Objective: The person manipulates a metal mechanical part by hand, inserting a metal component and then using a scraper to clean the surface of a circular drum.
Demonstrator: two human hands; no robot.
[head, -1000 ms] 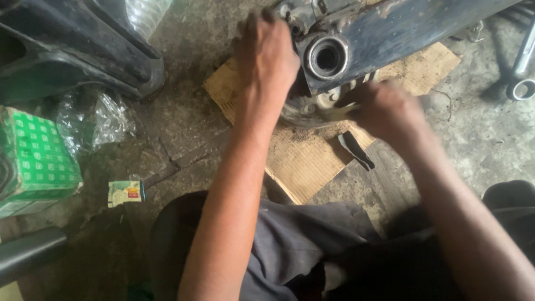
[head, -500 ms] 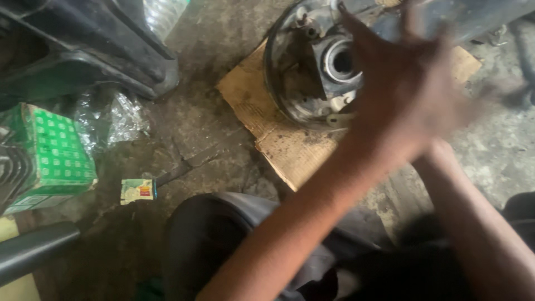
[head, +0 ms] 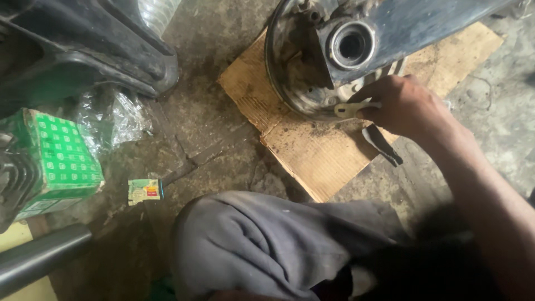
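One hand (head: 409,108) in view — the right — pinching one pale lever (head: 352,108) against one hub assembly (head: 329,61) on one cardboard sheet (head: 312,150).

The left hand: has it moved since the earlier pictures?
Yes. It lay on the metal hub housing above the cardboard sheet; now it is out of view. The right hand holds a pale tool.
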